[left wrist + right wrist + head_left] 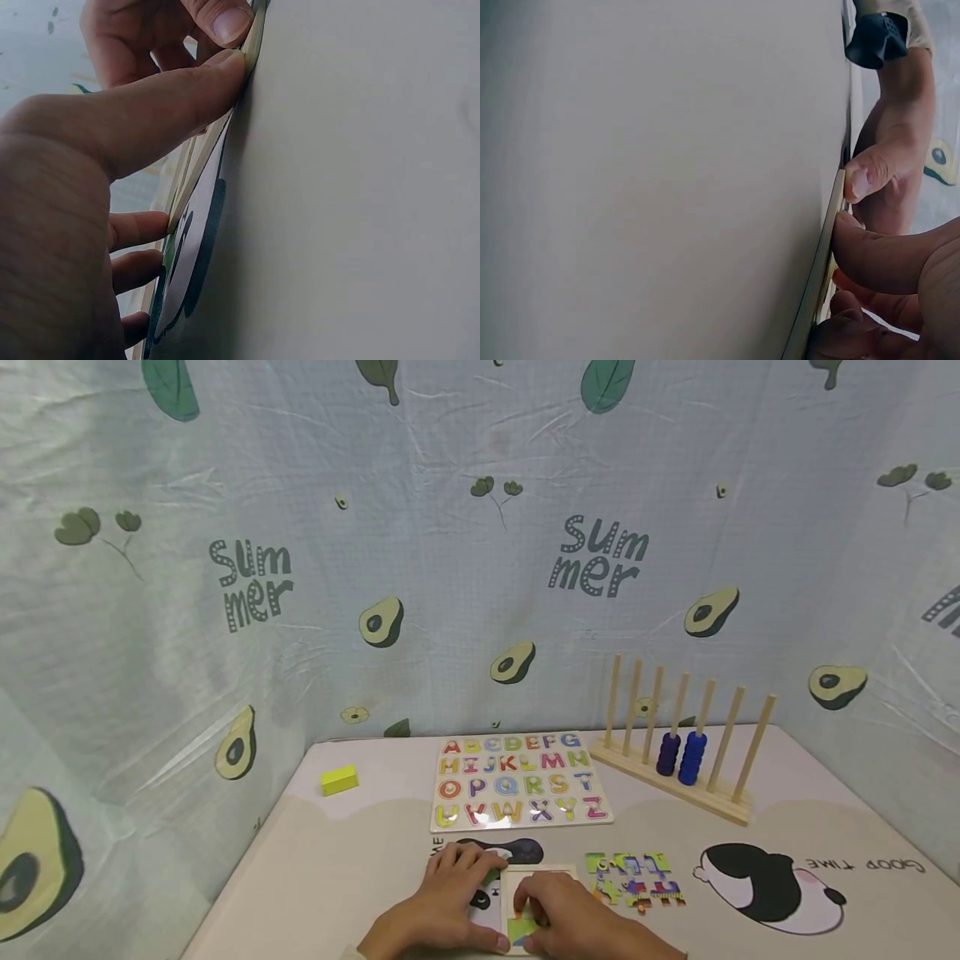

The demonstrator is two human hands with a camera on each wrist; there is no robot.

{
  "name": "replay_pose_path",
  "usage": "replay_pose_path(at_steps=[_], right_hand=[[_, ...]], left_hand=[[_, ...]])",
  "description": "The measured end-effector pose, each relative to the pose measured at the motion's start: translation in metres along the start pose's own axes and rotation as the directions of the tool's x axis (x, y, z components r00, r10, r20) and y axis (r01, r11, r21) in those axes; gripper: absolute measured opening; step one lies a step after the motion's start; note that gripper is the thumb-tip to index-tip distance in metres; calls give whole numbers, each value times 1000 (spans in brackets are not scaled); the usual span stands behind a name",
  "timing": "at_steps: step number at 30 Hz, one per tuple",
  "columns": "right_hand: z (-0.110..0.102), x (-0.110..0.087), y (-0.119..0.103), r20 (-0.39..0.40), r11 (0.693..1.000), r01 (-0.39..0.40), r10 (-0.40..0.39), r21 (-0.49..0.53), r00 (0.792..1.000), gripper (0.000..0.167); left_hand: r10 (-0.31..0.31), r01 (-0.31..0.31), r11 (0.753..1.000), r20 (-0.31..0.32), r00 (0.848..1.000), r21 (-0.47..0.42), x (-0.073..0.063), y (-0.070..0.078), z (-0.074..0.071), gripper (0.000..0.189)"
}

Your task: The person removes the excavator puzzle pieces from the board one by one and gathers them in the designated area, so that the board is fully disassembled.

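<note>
A small wooden jigsaw tray (pixel 562 868) lies at the table's near edge, with green and blue puzzle pieces (pixel 519 930) in its near left part. My left hand (pixel 450 902) holds the tray's left side, thumb at the near corner and index finger toward the far corner. Over the tray, my right hand (pixel 570 914) has its fingers curled down around a greenish piece that they mostly hide. In the right wrist view the right thumb (pixel 874 259) lies against the tray's near rim. The left thumb (pixel 176 112) touches that rim too.
Loose jigsaw pieces (pixel 633 878) lie right of the tray. Behind are an alphabet board (pixel 521 785) and a wooden peg rack (pixel 675 781) with dark purple and blue beads. A yellow block (pixel 339 781) sits at the left. A patterned curtain (pixel 450 568) hangs behind the table.
</note>
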State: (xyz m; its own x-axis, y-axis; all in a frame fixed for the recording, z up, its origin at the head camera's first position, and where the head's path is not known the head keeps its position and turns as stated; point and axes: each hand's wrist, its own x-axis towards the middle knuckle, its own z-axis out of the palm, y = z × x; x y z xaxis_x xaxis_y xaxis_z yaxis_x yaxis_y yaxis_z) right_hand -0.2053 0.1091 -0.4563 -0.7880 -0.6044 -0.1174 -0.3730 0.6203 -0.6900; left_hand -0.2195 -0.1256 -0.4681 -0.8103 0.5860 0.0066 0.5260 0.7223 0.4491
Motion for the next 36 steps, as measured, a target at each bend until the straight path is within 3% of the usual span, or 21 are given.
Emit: replay_pose_path(at_steps=[8,14,20,26,36], right_hand=[[2,-1,-7,-7,999,-42,42,20,999,25],[1,2,-2,34,999,14,-13,-30,999,25],[1,1,-5,6,998,32,-32,-59,999,29],[0,0,-6,-11,997,-25,26,78,1000,31],[-3,-5,-5,-68,971,8,8,237,998,14]], left_hand=[[0,0,1000,2,1000,-20,1,-2,0,80],[-4,4,1000,3,1000,-27,1,-2,0,81],[0,1,1000,3,1000,-21,1,-2,1,81],[-6,6,1000,4,1000,-14,1,0,1,81],[-6,6,1000,-4,1000,-3,1,0,1,81]])
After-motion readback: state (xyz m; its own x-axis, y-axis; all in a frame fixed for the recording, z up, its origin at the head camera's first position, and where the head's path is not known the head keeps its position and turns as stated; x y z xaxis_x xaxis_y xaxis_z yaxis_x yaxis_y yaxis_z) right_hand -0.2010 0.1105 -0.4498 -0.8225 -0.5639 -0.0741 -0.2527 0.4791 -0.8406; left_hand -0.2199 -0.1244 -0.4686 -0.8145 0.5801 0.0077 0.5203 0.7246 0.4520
